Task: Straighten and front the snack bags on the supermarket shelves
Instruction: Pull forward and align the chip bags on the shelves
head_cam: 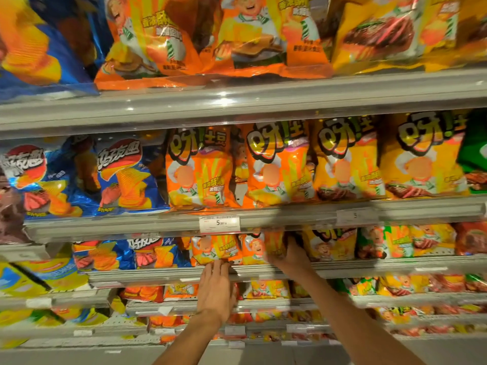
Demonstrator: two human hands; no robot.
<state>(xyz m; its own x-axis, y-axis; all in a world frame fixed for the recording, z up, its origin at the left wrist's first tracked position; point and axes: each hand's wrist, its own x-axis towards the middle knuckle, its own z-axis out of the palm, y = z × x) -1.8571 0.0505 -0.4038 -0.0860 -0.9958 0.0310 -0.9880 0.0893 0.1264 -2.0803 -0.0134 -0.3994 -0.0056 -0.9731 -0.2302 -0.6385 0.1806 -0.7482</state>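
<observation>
Orange snack bags stand in a row on the third shelf down. My left hand (215,287) reaches up with straight fingers, its fingertips touching the bottom of one orange bag (216,248) at the shelf's front rail (158,275). My right hand (288,255) grips the neighbouring orange bag (274,245) from its right side, fingers curled round its edge. That bag is blurred and sits tilted between another orange bag (253,248) and a yellow bag (332,245).
Blue crisp bags (105,255) fill the left of the same shelf, green and yellow bags (405,241) the right. The shelf above carries larger orange bags (200,169) with a price tag (219,224) on its rail. More shelves of snacks lie below.
</observation>
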